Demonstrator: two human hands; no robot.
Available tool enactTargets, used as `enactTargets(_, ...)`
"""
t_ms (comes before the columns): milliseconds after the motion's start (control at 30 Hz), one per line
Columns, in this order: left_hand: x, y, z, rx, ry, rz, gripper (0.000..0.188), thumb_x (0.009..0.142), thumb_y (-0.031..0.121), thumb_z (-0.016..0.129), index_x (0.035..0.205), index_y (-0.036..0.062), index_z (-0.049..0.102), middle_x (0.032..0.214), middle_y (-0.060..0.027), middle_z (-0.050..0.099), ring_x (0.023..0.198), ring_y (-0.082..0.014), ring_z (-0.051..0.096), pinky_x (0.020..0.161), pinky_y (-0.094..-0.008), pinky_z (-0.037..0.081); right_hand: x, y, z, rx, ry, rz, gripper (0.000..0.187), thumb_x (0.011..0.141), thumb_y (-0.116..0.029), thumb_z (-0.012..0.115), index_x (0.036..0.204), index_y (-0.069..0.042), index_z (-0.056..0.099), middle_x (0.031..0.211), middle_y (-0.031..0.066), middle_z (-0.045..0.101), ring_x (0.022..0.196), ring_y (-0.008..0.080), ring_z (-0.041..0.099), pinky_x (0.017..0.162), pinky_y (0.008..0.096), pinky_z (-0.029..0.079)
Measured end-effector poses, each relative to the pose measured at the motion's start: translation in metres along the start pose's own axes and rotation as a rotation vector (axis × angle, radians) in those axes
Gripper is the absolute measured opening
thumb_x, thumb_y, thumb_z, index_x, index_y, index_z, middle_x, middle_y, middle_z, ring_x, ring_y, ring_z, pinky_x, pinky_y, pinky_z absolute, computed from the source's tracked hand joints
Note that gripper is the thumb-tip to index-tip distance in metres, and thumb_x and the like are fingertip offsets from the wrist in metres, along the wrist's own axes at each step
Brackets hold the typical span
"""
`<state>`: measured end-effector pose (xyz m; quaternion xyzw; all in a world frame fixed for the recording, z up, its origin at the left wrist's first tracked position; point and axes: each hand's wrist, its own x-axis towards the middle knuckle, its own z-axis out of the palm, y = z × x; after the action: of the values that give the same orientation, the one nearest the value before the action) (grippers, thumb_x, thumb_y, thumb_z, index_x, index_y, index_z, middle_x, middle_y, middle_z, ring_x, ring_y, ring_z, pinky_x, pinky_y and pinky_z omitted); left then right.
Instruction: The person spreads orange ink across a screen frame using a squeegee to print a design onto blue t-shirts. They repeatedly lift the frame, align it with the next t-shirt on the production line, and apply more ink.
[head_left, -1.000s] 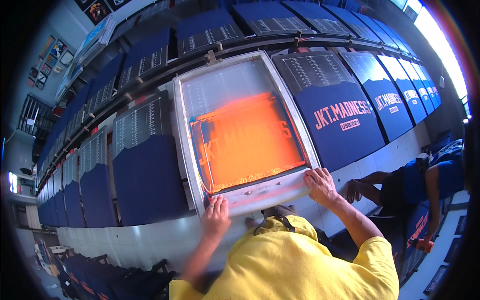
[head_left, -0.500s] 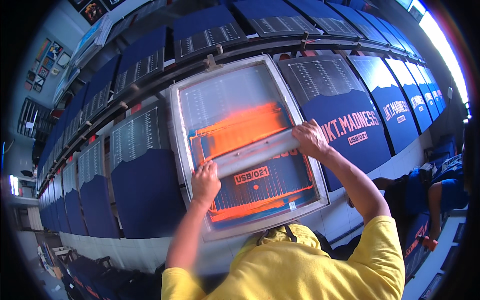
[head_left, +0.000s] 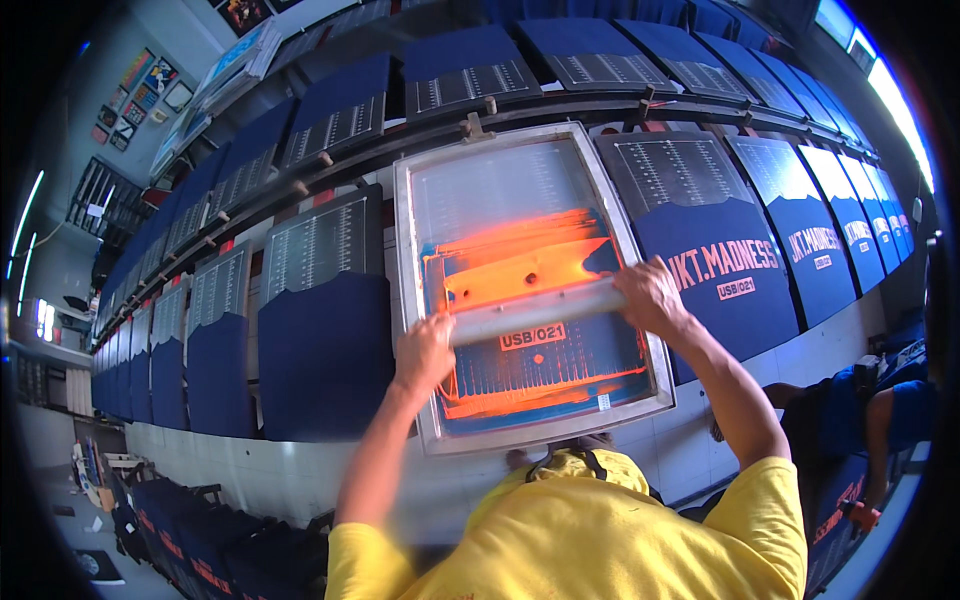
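Both hands were on the long pale squeegee bar (head_left: 535, 312), and it lay crosswise over the mesh of the metal-framed rectangular printing screen (head_left: 530, 285), about midway up it. The left hand (head_left: 425, 352) had its grip wrapped shut round the bar's left end, knuckles up; the right hand (head_left: 650, 297) was closed over the right end, fingers curled across the top edge. One hand at each end looked like the way to press evenly across the full width, so the blade would sit flat on the mesh rather than tipping. Bright orange ink (head_left: 515, 265) was pooled just above the bar, with a thinner orange streak along the screen's near edge, and between them the dark blue fabric showed through with pale lettering. The screen itself lay flat on the long worktop (head_left: 250, 450), squarely over one dark blue garment, framed so the design would land in the same spot as on its neighbours. To the right sat a finished navy shirt with white print (head_left: 715, 270), more running off along the row; to the left a plain navy shirt (head_left: 320, 350), no chest print visible. The person's yellow shirt (head_left: 580, 540) filled the bottom edge.
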<state>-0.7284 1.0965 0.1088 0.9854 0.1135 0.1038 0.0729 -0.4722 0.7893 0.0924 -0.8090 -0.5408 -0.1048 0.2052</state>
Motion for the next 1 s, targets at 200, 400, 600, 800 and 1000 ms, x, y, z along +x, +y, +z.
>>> enactTargets(200,-0.108,0.028,0.011,0.002,0.066,0.015,0.029,0.077,-0.002,0.062,0.104,0.0016,0.071,0.111,-0.0138,0.073,0.109,-0.0280,0.068,0.093,-0.0380,0.056,-0.088,-0.065,-0.009,-0.015,-0.088,-0.001,0.035,0.056,-0.009,0.075,0.088,-0.009,0.062,0.092,0.0036,0.062,0.090,0.0234,0.062,0.081,0.0398,0.043)
enactTargets(400,-0.133,0.030,0.029,0.021,0.164,0.090,0.026,0.075,-0.003,0.063,0.099,0.0029,0.071,0.108,-0.0102,0.074,0.105,-0.0243,0.070,0.088,-0.0345,0.057,-0.121,-0.085,0.005,-0.045,-0.094,0.014,0.032,0.062,-0.008,0.071,0.092,-0.007,0.062,0.098,0.0058,0.063,0.093,0.0247,0.060,0.083,0.0400,0.043)
enactTargets(600,-0.095,0.002,0.038,0.050,0.204,0.131,0.034,0.068,-0.005,0.064,0.100,0.0053,0.071,0.109,-0.0074,0.074,0.107,-0.0222,0.070,0.087,-0.0346,0.057,-0.087,-0.076,0.014,-0.118,-0.094,0.008,0.023,0.068,-0.010,0.067,0.089,-0.006,0.058,0.093,0.0069,0.060,0.087,0.0254,0.058,0.082,0.0407,0.043)
enactTargets(800,-0.025,-0.043,0.044,0.004,0.168,0.170,0.039,0.065,-0.005,0.067,0.102,0.0069,0.070,0.111,-0.0091,0.073,0.109,-0.0246,0.069,0.087,-0.0360,0.058,-0.036,-0.044,0.036,-0.132,-0.052,0.050,0.006,0.080,-0.009,0.060,0.084,-0.006,0.057,0.089,0.0087,0.061,0.086,0.0262,0.060,0.084,0.0421,0.043)
enactTargets(1000,0.052,-0.071,0.033,-0.033,0.166,0.180,0.029,0.070,-0.004,0.064,0.097,0.0053,0.069,0.099,-0.0107,0.073,0.090,-0.0296,0.071,0.079,-0.0409,0.058,0.025,-0.012,0.048,-0.141,-0.106,0.115,0.007,0.080,-0.010,0.064,0.085,-0.006,0.062,0.088,0.0100,0.065,0.094,0.0279,0.064,0.088,0.0431,0.043)
